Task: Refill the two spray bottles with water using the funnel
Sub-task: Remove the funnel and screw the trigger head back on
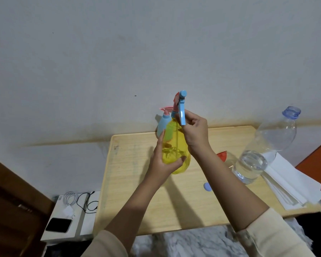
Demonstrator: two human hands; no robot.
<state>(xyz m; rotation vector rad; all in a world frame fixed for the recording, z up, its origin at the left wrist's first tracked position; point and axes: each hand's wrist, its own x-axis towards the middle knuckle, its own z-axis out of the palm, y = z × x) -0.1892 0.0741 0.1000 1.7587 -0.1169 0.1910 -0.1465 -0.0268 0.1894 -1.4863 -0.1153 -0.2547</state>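
Observation:
A yellow see-through spray bottle is held upright over the wooden table. My left hand wraps its lower body. My right hand grips the neck, just below the blue trigger head. Behind it, against the wall, stands a smaller light-blue spray bottle with a pink trigger. The orange funnel lies on the table, mostly hidden behind my right forearm. A large clear water bottle, uncapped and partly full, stands at the right. Its blue cap lies on the table.
A stack of white paper lies at the table's right edge. Left of the table, a white box holds a phone, a charger and cables. A brown wooden panel is at the far left. A white wall rises behind the table.

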